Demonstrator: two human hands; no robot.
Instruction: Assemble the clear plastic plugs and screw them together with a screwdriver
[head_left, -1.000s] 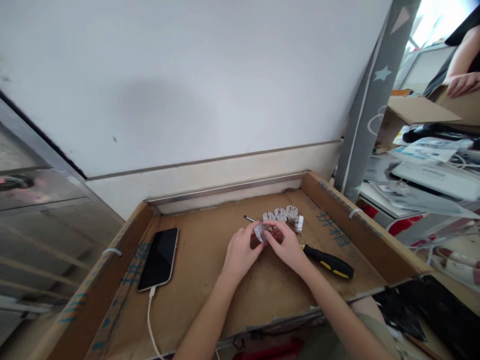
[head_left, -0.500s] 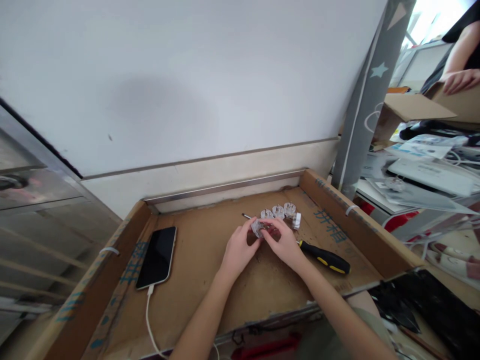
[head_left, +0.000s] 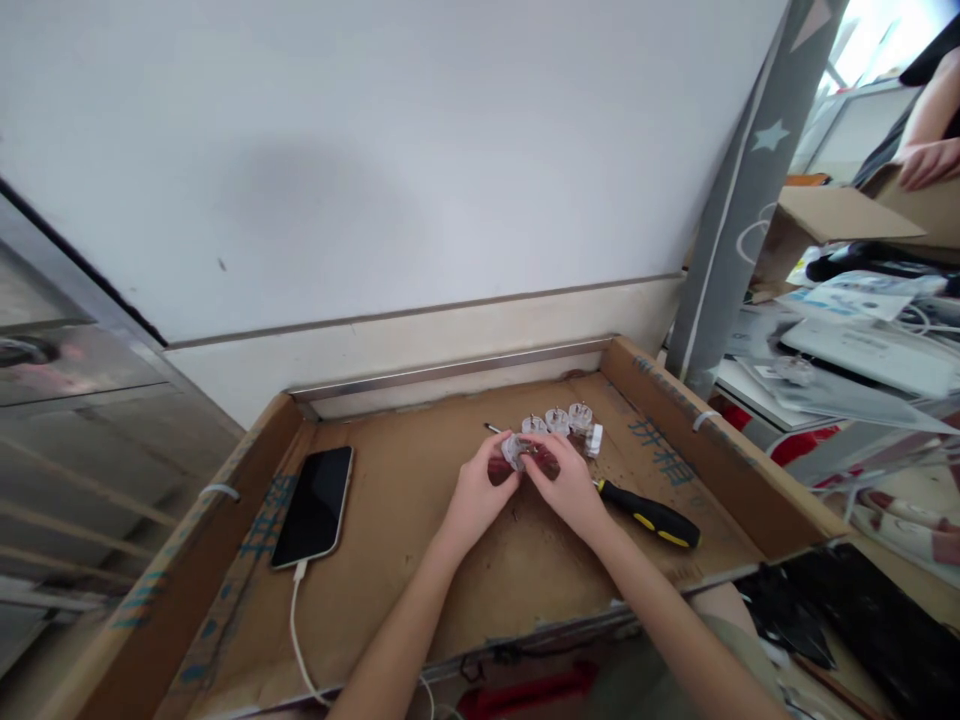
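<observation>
Both hands, left hand [head_left: 475,497] and right hand [head_left: 568,484], still pinch what seems a clear plug [head_left: 516,450]; little has shifted beside the screwdriver [head_left: 649,513].

Reached forward with 2 bare forearms, rising from the lower edge and converging toward the middle. Brought the 2 hands together, fingertips nearly meeting. Left hand [head_left: 477,497] lay palm down, fingers curled, thumb and forefinger pinched at the tips. Right hand [head_left: 570,487] angled inward toward the left, knuckles up, fingers bent and closed in a pinch too. Wrists straight, both held low and near each other.
</observation>
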